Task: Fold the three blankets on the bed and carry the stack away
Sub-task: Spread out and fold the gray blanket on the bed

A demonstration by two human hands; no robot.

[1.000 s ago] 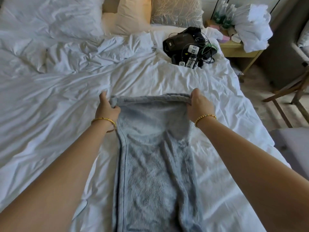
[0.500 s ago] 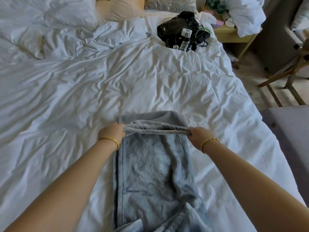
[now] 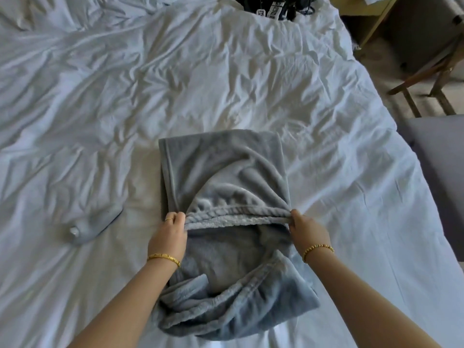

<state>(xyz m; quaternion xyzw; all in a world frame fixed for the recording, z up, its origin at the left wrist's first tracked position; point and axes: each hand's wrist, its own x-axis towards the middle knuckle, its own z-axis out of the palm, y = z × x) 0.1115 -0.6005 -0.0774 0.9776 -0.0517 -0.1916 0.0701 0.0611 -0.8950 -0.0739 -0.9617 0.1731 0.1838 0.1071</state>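
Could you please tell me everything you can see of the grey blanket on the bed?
The grey blanket is soft, fleecy cloth with a ribbed hem, lying part-folded on the white sheet. The left hand and right hand pinch its hem, drawn over the lower layers; its near end lies bunched.

Blanket (image 3: 221, 169) — plush, matt fleece; sheet (image 3: 100, 101) — smooth, creased cotton.

Bare forearms; gold bangle (image 3: 163, 257) and ring (image 3: 168, 219) on left hand (image 3: 167, 237); beaded gold bracelet (image 3: 317, 249) on right.

Soft dim daylight from the right, bluish shadows across the sheet (image 3: 226, 84), wide-angle bending at edges.
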